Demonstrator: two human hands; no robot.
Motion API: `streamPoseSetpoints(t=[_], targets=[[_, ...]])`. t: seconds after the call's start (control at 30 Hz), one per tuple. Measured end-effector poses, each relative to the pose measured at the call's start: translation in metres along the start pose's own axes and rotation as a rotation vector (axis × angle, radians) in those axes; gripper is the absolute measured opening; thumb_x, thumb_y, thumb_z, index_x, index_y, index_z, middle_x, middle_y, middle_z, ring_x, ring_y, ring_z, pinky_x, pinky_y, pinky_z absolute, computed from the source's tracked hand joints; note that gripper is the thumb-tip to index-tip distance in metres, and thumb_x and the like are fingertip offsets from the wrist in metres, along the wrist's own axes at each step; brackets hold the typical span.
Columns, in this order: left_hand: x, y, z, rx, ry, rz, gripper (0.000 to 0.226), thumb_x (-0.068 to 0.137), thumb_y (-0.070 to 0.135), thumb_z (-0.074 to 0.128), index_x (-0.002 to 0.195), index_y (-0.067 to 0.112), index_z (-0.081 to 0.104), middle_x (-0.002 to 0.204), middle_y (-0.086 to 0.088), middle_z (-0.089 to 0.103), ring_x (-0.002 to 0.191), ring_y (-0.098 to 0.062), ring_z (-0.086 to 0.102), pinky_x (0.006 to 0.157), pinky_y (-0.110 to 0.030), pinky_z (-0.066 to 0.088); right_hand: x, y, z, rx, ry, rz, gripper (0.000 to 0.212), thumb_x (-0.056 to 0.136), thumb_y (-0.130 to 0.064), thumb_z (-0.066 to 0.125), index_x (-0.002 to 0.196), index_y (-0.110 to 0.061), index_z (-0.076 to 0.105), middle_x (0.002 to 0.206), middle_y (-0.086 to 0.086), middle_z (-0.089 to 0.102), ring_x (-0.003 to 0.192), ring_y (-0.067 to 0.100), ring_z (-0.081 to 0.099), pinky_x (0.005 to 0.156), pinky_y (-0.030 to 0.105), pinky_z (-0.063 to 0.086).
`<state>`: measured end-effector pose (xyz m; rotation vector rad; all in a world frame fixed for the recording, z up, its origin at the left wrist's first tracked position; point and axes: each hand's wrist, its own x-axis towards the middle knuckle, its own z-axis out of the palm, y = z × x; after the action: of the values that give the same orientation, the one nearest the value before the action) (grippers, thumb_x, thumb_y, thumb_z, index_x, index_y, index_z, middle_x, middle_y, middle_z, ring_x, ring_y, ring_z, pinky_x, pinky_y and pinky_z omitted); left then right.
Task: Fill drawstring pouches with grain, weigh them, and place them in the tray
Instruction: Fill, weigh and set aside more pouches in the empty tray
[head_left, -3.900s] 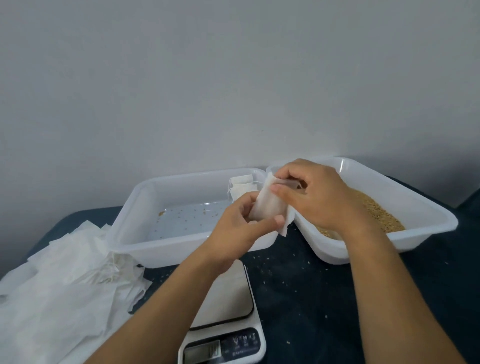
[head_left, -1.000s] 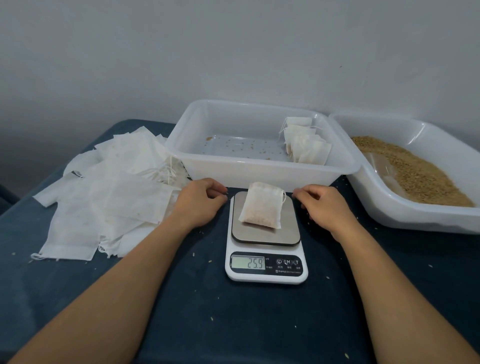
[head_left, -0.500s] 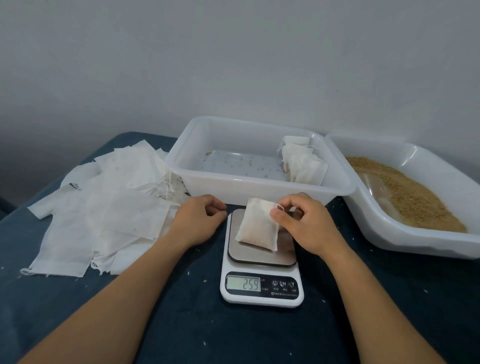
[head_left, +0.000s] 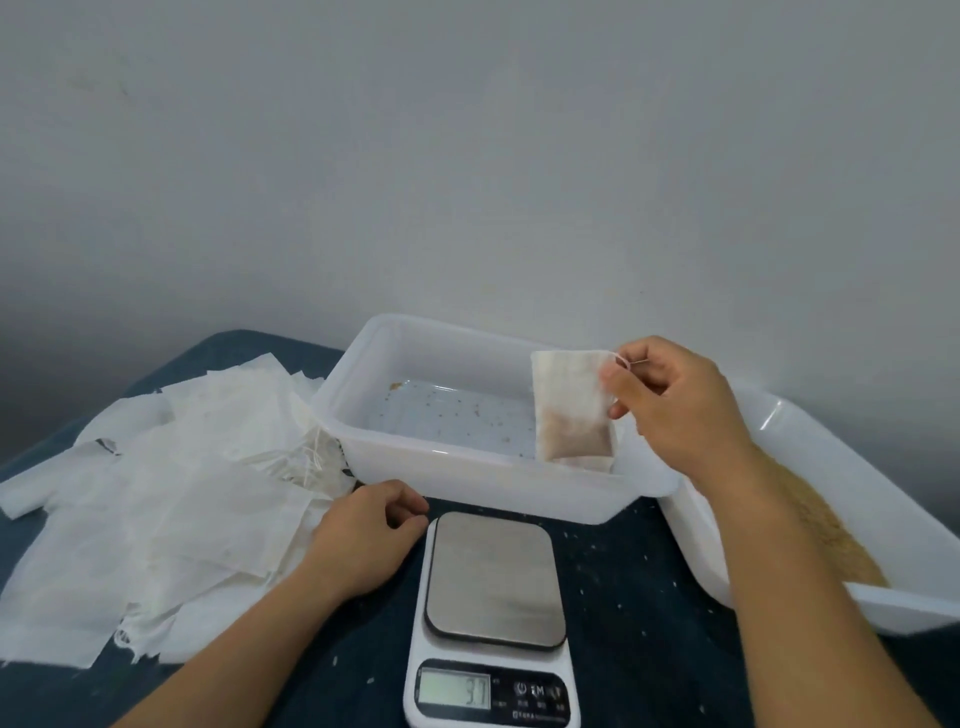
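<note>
My right hand (head_left: 670, 400) pinches the top corner of a white drawstring pouch (head_left: 569, 410) with grain in its lower part. The pouch hangs upright over the right end of the clear plastic tray (head_left: 441, 462), hiding whatever lies behind it. The kitchen scale (head_left: 491, 618) stands in front of the tray with a bare steel platform and a lit display. My left hand (head_left: 371, 535) rests on the table to the left of the scale, fingers loosely curled, holding nothing.
A heap of empty white pouches (head_left: 156, 499) covers the left of the dark blue table (head_left: 644, 597). A second clear tub (head_left: 810, 499) holding loose grain (head_left: 831, 530) sits at the right. Stray grains dot the tabletop and the tray floor.
My right hand took the filled pouch off the scale and lifted it up and back over the tray. The scale's reading dropped. My left hand stayed by the scale.
</note>
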<state>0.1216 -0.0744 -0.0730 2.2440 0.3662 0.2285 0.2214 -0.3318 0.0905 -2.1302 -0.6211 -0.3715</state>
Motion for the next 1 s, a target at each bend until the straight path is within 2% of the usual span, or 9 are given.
streamPoseSetpoints(t=[0.17, 0.3, 0.43, 0.53, 0.6, 0.77, 0.83, 0.9, 1.0], targets=[[-0.001, 0.0, -0.001, -0.012, 0.002, 0.005, 0.008, 0.092, 0.034, 0.07, 0.092, 0.041, 0.066, 0.085, 0.017, 0.071, 0.087, 0.003, 0.062, 0.081, -0.02, 0.05, 0.026, 0.038, 0.002, -0.15, -0.116, 0.155, 0.013, 0.103, -0.03, 0.061, 0.09, -0.026, 0.063, 0.075, -0.014, 0.076, 0.069, 0.004, 0.073, 0.082, 0.042, 0.061], [-0.001, 0.0, 0.0, -0.013, 0.004, 0.012, 0.009, 0.092, 0.034, 0.07, 0.091, 0.042, 0.065, 0.084, 0.017, 0.07, 0.084, 0.005, 0.061, 0.069, -0.009, 0.04, 0.036, 0.065, 0.013, -0.219, -0.212, 0.309, 0.012, 0.102, -0.026, 0.058, 0.093, -0.021, 0.063, 0.074, -0.015, 0.076, 0.068, 0.004, 0.074, 0.088, 0.043, 0.06], [0.001, 0.0, 0.001, -0.013, 0.004, 0.015, 0.01, 0.092, 0.034, 0.07, 0.09, 0.042, 0.065, 0.083, 0.019, 0.071, 0.084, 0.006, 0.061, 0.069, -0.009, 0.041, 0.045, 0.081, 0.019, -0.262, -0.343, 0.503, 0.003, 0.099, -0.017, 0.063, 0.099, -0.015, 0.064, 0.077, -0.002, 0.079, 0.075, 0.013, 0.077, 0.087, 0.039, 0.059], [0.001, -0.001, 0.002, -0.013, 0.005, 0.017, 0.009, 0.092, 0.035, 0.07, 0.091, 0.042, 0.066, 0.084, 0.02, 0.071, 0.084, 0.006, 0.061, 0.07, -0.011, 0.042, 0.056, 0.083, 0.023, -0.666, -0.473, 0.477, 0.015, 0.088, -0.018, 0.077, 0.1, -0.014, 0.068, 0.098, 0.002, 0.071, 0.088, 0.019, 0.068, 0.07, 0.03, 0.049], [0.001, -0.002, 0.002, -0.02, 0.007, 0.022, 0.009, 0.092, 0.035, 0.07, 0.091, 0.042, 0.066, 0.084, 0.021, 0.07, 0.083, 0.007, 0.061, 0.07, -0.011, 0.042, 0.062, 0.076, 0.029, -0.948, -0.549, 0.428, 0.023, 0.089, -0.025, 0.077, 0.103, -0.01, 0.069, 0.1, 0.003, 0.062, 0.088, 0.021, 0.061, 0.064, 0.027, 0.044], [0.001, -0.001, 0.002, 0.0, 0.007, 0.022, 0.009, 0.092, 0.036, 0.069, 0.09, 0.043, 0.064, 0.083, 0.023, 0.069, 0.082, 0.009, 0.061, 0.065, -0.006, 0.038, 0.063, 0.062, 0.049, -1.031, -0.439, 0.51, 0.018, 0.093, -0.008, 0.064, 0.081, -0.011, 0.052, 0.081, 0.003, 0.053, 0.065, 0.016, 0.05, 0.05, 0.025, 0.037], [0.001, -0.001, 0.004, 0.007, 0.006, 0.033, 0.01, 0.093, 0.035, 0.067, 0.092, 0.044, 0.063, 0.083, 0.023, 0.068, 0.081, 0.009, 0.06, 0.064, -0.005, 0.038, 0.061, 0.05, 0.051, -1.022, -0.387, 0.468, 0.007, 0.097, -0.008, 0.053, 0.099, -0.008, 0.059, 0.089, 0.004, 0.055, 0.072, 0.017, 0.053, 0.056, 0.025, 0.04], [-0.002, 0.002, 0.005, 0.007, 0.015, 0.034, 0.011, 0.093, 0.033, 0.066, 0.097, 0.043, 0.063, 0.084, 0.022, 0.068, 0.081, 0.008, 0.059, 0.064, -0.005, 0.037, 0.058, 0.032, 0.053, -0.991, -0.348, 0.39, 0.031, 0.098, -0.011, 0.053, 0.129, -0.007, 0.056, 0.113, 0.011, 0.058, 0.091, 0.026, 0.058, 0.07, 0.029, 0.043], [-0.001, 0.001, 0.007, -0.005, 0.065, 0.078, 0.016, 0.094, 0.027, 0.063, 0.109, 0.034, 0.067, 0.091, 0.018, 0.067, 0.082, 0.003, 0.058, 0.068, -0.007, 0.039, 0.038, -0.01, 0.069, -0.775, -0.139, 0.071, 0.042, 0.099, -0.016, 0.057, 0.139, -0.011, 0.051, 0.131, 0.015, 0.052, 0.104, 0.034, 0.06, 0.079, 0.035, 0.046]])
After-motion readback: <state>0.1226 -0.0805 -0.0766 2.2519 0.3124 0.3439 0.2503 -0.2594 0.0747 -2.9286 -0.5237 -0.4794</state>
